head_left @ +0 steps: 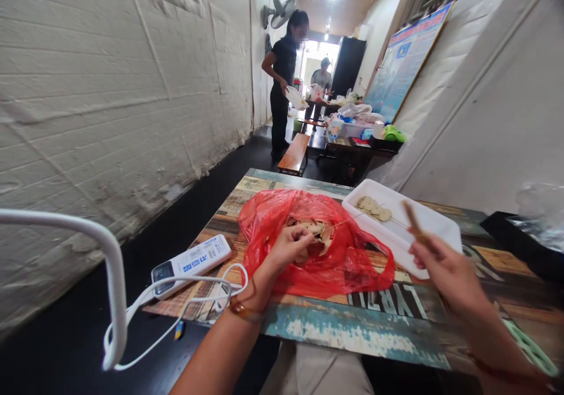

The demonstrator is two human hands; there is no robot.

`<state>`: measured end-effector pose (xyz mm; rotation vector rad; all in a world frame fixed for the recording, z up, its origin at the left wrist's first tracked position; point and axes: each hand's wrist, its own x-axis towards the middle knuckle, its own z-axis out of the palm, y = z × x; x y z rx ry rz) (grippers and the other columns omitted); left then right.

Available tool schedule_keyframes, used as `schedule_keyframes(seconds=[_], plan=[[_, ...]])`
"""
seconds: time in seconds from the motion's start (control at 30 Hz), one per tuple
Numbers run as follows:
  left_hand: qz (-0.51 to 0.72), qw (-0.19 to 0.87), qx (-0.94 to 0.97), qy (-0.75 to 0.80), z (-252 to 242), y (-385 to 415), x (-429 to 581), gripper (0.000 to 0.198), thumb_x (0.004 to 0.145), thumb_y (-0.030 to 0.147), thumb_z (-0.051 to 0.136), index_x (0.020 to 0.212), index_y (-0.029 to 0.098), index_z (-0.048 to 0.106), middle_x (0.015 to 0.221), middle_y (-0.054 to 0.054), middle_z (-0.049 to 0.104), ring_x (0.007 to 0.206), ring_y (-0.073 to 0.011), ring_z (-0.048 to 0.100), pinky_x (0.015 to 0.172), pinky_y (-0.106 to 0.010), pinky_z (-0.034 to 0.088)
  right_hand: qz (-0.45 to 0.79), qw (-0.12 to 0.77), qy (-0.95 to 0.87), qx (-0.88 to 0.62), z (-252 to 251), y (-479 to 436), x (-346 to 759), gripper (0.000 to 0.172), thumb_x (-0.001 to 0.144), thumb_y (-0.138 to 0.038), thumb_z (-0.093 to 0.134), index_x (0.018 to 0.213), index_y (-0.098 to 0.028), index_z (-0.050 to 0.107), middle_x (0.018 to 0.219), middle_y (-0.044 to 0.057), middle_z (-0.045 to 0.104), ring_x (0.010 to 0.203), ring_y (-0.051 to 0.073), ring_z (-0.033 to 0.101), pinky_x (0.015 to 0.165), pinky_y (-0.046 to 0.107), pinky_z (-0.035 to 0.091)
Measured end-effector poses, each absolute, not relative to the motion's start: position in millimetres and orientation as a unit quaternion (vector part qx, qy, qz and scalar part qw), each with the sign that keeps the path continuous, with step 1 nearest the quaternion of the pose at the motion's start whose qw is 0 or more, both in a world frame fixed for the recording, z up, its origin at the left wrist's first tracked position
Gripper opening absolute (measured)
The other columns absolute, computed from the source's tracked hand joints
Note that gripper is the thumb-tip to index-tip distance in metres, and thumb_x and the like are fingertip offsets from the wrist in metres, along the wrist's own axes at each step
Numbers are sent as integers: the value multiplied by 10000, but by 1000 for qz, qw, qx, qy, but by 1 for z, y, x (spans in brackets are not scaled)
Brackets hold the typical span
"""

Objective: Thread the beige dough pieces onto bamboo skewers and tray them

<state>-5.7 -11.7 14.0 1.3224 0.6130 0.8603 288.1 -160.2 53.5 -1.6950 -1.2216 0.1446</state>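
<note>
My left hand (288,245) reaches into a red plastic bag (308,265) on the table and pinches a tan slice of food (314,228) from the pile inside. My right hand (445,268) is closed on a thin wooden skewer (412,221) that points up and away, above the white tray (434,221). In the tray lies a skewer threaded with several tan slices (373,208). The bag sits just left of the tray.
A white power strip (191,263) with a looping cable lies at the table's left edge. A black tray (520,245) sits at the right. Beyond, a bench (294,153), a cluttered table (352,130) and two people stand in the narrow room.
</note>
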Motion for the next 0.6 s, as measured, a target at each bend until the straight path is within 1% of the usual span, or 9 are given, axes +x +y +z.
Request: schedule_keyframes(seconds=[0.03,0.07,0.13,0.17,0.23,0.33,0.5,0.53,0.6], plan=[[398,659,574,279,15,-11,-6,339,689,457,685,674,153,536,478,42,473,416,-67,394,430,-197,264,81,423,-564,-705,45,-161,282,280,777,-374,643,1018,-242,696,886,67,716,747,258,663,696,415,534],[416,653,564,285,17,-11,-7,333,675,446,701,676,150,548,510,32,508,442,-72,426,440,-194,285,93,369,-610,-695,36,-161,276,282,809,-377,603,1038,-240,693,962,74,716,852,284,662,765,446,523],[441,646,550,293,19,-11,-7,328,654,432,722,671,146,564,568,18,556,486,-78,470,462,-190,317,117,299,-687,-652,18,-158,266,330,874,-350,515,1164,-253,638,1139,70,673,1035,286,617,886,471,483],[445,645,547,294,20,-10,-7,327,650,431,726,667,145,569,584,14,566,497,-79,481,470,-189,326,110,288,-707,-637,10,-157,263,335,885,-338,496,1182,-254,627,1187,69,651,1084,283,594,917,480,466],[443,640,553,297,18,-9,-6,324,652,432,724,664,142,580,601,8,577,508,-81,489,474,-189,331,84,277,-723,-628,-2,-154,261,341,891,-322,491,1198,-245,615,1221,78,629,1121,281,572,939,497,450],[422,628,580,304,12,-8,-5,318,672,434,710,670,139,592,577,7,558,479,-78,460,453,-194,308,50,288,-716,-634,-5,-154,260,329,900,-301,486,1196,-239,614,1168,87,648,1085,272,587,921,488,461],[355,653,608,279,9,-11,-3,340,699,466,676,675,148,559,462,37,454,383,-54,331,409,-201,229,-46,387,-691,-609,24,-154,243,296,906,-259,493,1168,-284,626,1092,56,669,1036,250,593,929,449,442],[343,652,620,269,10,-11,-3,340,711,469,663,672,147,561,462,33,453,388,-55,327,412,-203,225,-63,391,-695,-600,30,-152,236,296,902,-254,499,1167,-288,627,1082,56,671,1027,251,592,926,449,439],[327,630,657,253,12,-12,-3,335,725,457,648,654,138,577,487,17,469,422,-64,346,431,-208,237,-75,365,-714,-593,38,-146,221,294,902,-255,501,1164,-284,632,1067,65,673,1012,255,588,899,450,442]])
